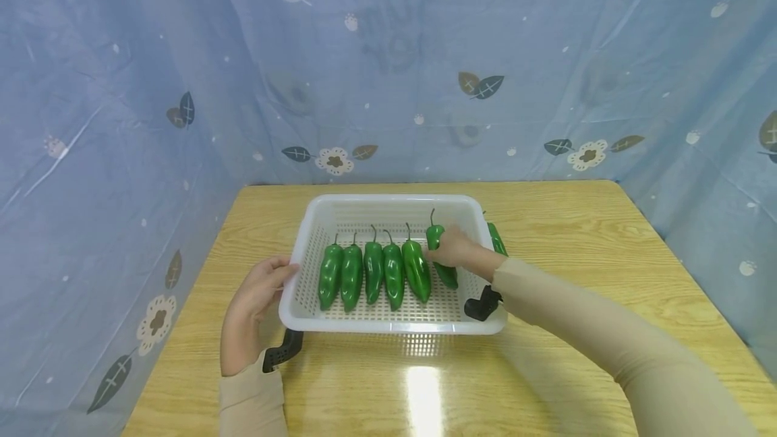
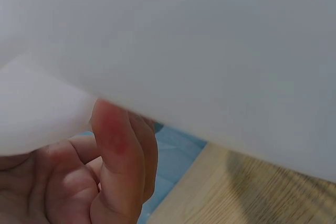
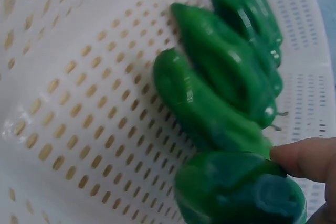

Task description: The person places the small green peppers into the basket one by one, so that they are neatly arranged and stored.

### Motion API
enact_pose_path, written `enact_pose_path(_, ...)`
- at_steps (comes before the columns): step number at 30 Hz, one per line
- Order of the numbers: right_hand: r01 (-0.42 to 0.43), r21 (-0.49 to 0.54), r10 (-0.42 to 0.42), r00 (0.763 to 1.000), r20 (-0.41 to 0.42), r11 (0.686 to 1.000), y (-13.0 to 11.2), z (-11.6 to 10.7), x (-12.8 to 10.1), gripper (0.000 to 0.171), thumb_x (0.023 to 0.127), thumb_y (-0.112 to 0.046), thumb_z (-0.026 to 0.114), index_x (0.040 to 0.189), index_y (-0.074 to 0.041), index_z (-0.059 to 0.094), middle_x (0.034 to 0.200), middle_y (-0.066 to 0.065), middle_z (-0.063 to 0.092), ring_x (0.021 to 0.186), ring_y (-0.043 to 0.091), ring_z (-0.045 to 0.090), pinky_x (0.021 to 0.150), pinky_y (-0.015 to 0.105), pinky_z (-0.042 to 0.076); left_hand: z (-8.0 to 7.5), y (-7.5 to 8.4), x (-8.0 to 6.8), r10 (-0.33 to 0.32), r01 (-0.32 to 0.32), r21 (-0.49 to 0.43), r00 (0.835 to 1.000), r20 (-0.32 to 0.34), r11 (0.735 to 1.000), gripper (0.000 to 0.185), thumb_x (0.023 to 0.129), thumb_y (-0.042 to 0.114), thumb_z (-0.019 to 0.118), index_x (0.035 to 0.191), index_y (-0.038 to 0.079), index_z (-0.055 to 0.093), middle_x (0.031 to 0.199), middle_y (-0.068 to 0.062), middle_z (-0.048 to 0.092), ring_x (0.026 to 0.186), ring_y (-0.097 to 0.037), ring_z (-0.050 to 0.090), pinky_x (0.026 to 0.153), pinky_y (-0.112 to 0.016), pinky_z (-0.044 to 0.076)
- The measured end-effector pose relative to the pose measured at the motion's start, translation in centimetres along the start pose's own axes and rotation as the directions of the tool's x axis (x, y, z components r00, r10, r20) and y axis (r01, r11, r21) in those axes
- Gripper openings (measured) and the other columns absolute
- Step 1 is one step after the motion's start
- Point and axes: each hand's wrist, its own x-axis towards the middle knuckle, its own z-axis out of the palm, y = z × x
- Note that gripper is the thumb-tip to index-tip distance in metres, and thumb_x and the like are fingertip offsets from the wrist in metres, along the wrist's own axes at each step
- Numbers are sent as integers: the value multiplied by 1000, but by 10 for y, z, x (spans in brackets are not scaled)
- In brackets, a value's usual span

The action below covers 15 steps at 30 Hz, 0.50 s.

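Pepper [image 1: 438,248], the sixth and rightmost of a row, lies inside the white basket [image 1: 388,204] under the right hand [image 1: 456,250], whose fingers curl over its upper half and pinch it; the right wrist view shows a fingertip [image 3: 302,158] pressed on the glossy green skin near the stem end. The pepper sits at a slant beside the fifth pepper [image 1: 416,268], apparently touching it, its lower end pointing toward the basket's right wall. Four more peppers [image 1: 363,274] lie side by side to the left, stems toward the far wall. The left hand [image 1: 253,302] rests on the basket's left rim, thumb over the edge and fingers against the outer wall, as the left wrist view confirms at close range; it steadies the basket and grips only the rim. One further pepper [image 1: 496,239] lies outside on the wooden table [image 1: 577,235], just beyond the right wall.

Likely faults, as judged from this arrangement: the smooth skin may slip from a pinch taken so near the stem; a sideways push may roll the fifth pepper and disturb the row; the right sleeve [image 1: 583,322] crosses the basket's near right corner and may drag or tip it if the left hand loosens; the outside pepper may roll away if the basket shifts.
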Motion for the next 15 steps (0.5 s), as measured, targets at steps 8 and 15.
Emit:
enact_pose_path(8, -26, -59, 31, 996, 86, 998, 6, 13, 10, 99, 89, -34, 64, 140, 22, -1, 111, 26, 56, 84, 24, 60, 70, 33, 54, 1, 0, 0, -12, 12, 8, 1000, -15, 1000, 40, 98, 22, 50, 125, -7, 51, 119, -25, 60, 100, -26, 66, 82, -37, 56)
enact_pose_path(15, -44, -92, 54, 992, 115, 995, 6, 19, 18, 94, 91, -36, 62, 141, 20, 5, 92, 15, 58, 73, 19, 61, 63, 28, 54, 0, 2, 0, -18, 18, 3, 1000, -14, 1000, 40, 98, 22, 50, 127, -6, 50, 121, -26, 59, 103, -29, 64, 84, -39, 55)
